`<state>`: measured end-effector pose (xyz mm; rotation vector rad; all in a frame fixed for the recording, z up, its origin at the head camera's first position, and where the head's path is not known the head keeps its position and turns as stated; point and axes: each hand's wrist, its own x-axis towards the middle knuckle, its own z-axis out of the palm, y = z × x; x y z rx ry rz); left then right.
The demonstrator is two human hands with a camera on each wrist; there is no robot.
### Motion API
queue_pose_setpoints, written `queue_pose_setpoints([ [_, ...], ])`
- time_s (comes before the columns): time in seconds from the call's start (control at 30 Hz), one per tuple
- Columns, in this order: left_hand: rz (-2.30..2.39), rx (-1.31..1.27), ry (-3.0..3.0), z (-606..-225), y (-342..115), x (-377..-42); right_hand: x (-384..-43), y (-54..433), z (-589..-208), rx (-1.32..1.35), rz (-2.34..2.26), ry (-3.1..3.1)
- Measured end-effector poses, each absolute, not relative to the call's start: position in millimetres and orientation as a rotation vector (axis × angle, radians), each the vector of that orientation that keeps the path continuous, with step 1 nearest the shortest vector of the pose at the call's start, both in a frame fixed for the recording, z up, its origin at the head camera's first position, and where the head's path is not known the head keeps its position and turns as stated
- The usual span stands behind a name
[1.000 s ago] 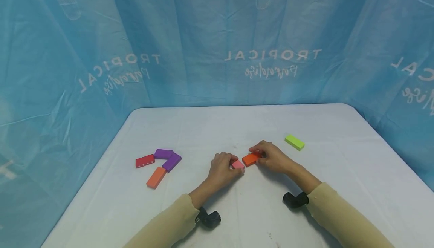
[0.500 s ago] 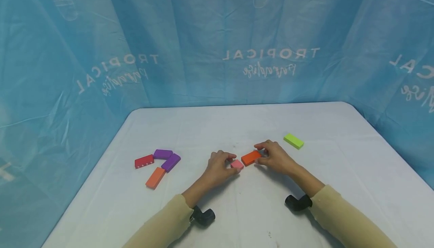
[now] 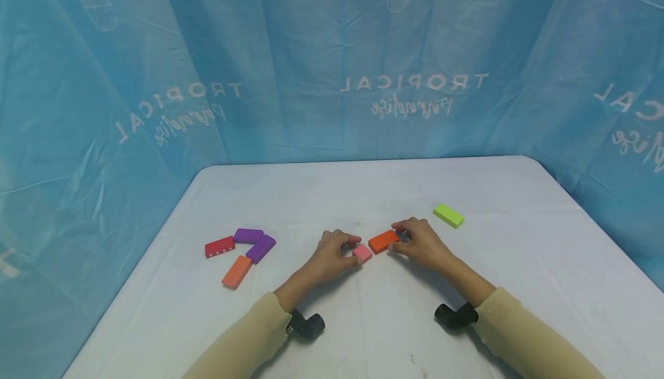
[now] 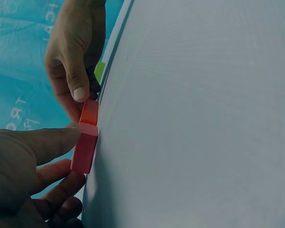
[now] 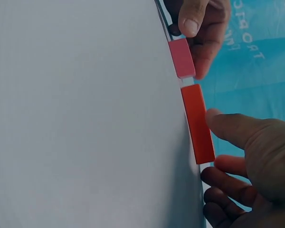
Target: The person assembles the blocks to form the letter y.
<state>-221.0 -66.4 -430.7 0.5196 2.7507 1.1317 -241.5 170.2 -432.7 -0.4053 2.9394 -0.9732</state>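
Note:
A small pink block (image 3: pixel 362 253) lies flat on the white table, end towards an orange-red block (image 3: pixel 384 241), with a narrow gap between them. My left hand (image 3: pixel 332 257) is at the pink block's left end, thumb and index finger spread loosely on either side; the left wrist view has the thumb (image 4: pixel 69 140) overlapping it, contact unclear. At the orange-red block's right end is my right hand (image 3: pixel 421 243), thumb and index finger apart. In the right wrist view its thumb tip (image 5: pixel 213 116) is close beside that block; whether it touches is unclear.
Further left lie a red block with white dots (image 3: pixel 220 247), two purple blocks (image 3: pixel 249 236) and an orange block (image 3: pixel 237 272). A lime-green block (image 3: pixel 448 216) lies beyond my right hand. Blue printed curtain (image 3: pixel 311 125) hangs behind the table (image 3: pixel 311 194).
My left thumb and fingers have drawn back leftwards along the pink block. The right fingers have loosened and slid rightwards off the orange-red block. Both blocks stay about where they were.

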Motion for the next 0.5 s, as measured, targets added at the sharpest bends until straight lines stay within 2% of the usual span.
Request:
queue_pose_setpoints([
  [0.5, 1.094, 0.534, 2.767, -430.9, -64.1, -220.8, -239.8, 165.0, -432.1, -0.417, -0.963, 2.962],
])
